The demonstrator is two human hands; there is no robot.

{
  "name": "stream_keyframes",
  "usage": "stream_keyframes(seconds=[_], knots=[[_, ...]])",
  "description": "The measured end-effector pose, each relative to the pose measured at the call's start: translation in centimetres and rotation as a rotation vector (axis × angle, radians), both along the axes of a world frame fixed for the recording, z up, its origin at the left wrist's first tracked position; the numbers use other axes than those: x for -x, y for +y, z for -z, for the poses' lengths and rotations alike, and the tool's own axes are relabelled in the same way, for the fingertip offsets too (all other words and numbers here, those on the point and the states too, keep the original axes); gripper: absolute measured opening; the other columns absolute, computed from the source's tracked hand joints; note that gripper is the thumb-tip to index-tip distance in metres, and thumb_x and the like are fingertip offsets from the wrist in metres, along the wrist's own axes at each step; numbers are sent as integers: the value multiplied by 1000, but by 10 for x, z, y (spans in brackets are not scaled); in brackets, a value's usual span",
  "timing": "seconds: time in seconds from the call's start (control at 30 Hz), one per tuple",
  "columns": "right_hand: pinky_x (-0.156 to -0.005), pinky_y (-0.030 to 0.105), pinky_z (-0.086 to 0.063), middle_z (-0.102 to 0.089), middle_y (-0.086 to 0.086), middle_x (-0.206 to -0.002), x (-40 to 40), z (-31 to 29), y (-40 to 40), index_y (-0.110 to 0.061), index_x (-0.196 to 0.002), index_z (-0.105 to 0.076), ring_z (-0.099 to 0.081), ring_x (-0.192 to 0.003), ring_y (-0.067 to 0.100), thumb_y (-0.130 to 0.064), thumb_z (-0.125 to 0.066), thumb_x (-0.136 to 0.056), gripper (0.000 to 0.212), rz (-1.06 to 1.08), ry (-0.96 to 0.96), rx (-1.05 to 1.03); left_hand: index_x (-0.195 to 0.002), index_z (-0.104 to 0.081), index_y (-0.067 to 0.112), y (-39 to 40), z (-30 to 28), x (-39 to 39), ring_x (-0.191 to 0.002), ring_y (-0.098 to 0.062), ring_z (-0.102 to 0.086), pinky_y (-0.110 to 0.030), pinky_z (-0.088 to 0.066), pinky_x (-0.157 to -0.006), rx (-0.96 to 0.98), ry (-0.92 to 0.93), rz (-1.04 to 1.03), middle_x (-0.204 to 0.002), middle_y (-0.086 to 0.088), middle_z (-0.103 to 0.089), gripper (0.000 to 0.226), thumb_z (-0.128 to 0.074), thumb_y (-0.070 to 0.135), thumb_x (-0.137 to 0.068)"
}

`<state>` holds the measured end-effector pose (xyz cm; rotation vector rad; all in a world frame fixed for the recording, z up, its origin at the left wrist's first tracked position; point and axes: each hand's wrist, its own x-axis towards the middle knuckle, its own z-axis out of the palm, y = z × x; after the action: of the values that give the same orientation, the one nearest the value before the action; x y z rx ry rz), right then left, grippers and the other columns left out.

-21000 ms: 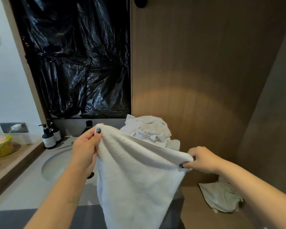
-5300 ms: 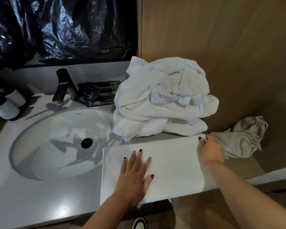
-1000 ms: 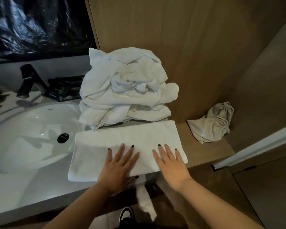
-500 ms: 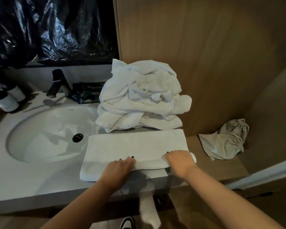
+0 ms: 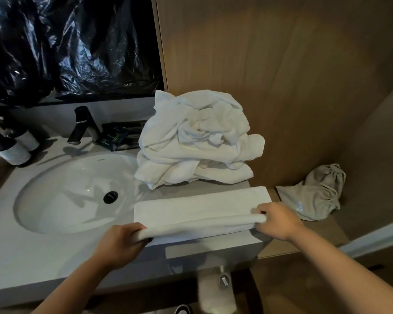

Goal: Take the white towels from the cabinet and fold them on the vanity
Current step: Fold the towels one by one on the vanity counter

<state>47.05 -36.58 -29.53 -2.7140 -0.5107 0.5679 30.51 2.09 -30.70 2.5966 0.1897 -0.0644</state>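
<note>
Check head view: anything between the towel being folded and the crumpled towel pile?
Only a bare strip of vanity top separates the folded towel from the pile.

left hand [image 5: 120, 240] grips towel [image 5: 202, 207] | right hand [image 5: 278, 220] grips towel | vanity [image 5: 32, 257]

A long white terry towel [image 5: 202, 208], folded into a flat strip, lies along the grey vanity top [image 5: 32, 252]. At its twelve o'clock sits a crumpled heap of white towels [image 5: 197, 141], touching the wooden wall
</note>
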Motion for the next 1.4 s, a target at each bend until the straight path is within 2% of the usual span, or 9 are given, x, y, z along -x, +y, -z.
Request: stream_keyframes(seconds=[0.13,0.27,0.37,0.47,0.53,0.7,0.97,1.13,1.4], knots=[[-69,34,-55,-68,-7,-85,-3,4,-19,-31,-86,-70,-63,-81,13,-27,-78,-71,18,143,97,-320,-79,-75,26,15,5,4,-70,-5,-65,-19,-46,-62,302,29,-188,-74,12,-72,12,-81,16,-79],[-72,28,-54,-71,-4,-92,-4,18,-20,-25,-95,-71,-67,-87,13,-19,-78,-80,18,429,207,-607,-89,-75,17,23,18,-1,-78,-17,-69,-32,-52,-70,579,-56,-412,-82,1,-76,10,-79,12,-81],[-68,20,-51,-69,-8,-99,-3,28,-10,-20,-109,-63,-66,-89,7,-22,-72,-87,24,541,220,-676,-98,-72,21,18,27,-9,-84,-17,-68,-32,-51,-71,628,-68,-502,-85,1,-75,9,-72,21,-88],[-68,20,-46,-62,-8,-106,-3,34,2,-21,-120,-52,-60,-94,7,-33,-64,-93,32,559,139,-617,-106,-61,23,11,37,-19,-85,-19,-63,-33,-50,-68,513,-65,-538,-92,1,-68,17,-61,36,-95],[-71,27,-44,-60,-2,-106,-5,38,10,-17,-121,-51,-57,-94,15,-39,-58,-95,34,582,70,-528,-98,-57,18,8,41,-28,-76,-23,-62,-40,-52,-65,428,-59,-590,-82,-5,-64,24,-57,42,-96],[-62,32,-37,-54,-2,-86,-9,48,26,-17,-101,-50,-52,-80,18,-61,-47,-92,45,685,-77,-317,-89,-50,10,3,45,-42,-66,-21,-58,-40,-50,-62,264,-46,-610,-71,-4,-59,36,-53,45,-96],[-56,31,-37,-51,-2,-63,-17,61,29,-18,-73,-47,-48,-58,12,-51,-50,-95,40,626,-231,-94,-84,-48,8,16,47,-47,-64,-32,-55,-36,-39,-56,188,-27,-570,-68,-9,-57,32,-55,36,-98],[-53,29,-36,-43,-6,-61,-21,61,39,-19,-88,-43,-45,-56,14,-52,-44,-97,35,644,-228,0,-85,-47,11,15,49,-50,-62,-29,-51,-35,-38,-57,152,-4,-566,-69,-7,-55,27,-53,34,-99],[-42,26,-36,-50,-4,-58,-22,62,36,-21,-95,-33,-50,-48,12,-48,-37,-99,28,558,-314,-35,-78,-41,15,16,50,-46,-58,-31,-49,-36,-37,-55,120,-5,-584,-61,-3,-49,30,-56,30,-98]])
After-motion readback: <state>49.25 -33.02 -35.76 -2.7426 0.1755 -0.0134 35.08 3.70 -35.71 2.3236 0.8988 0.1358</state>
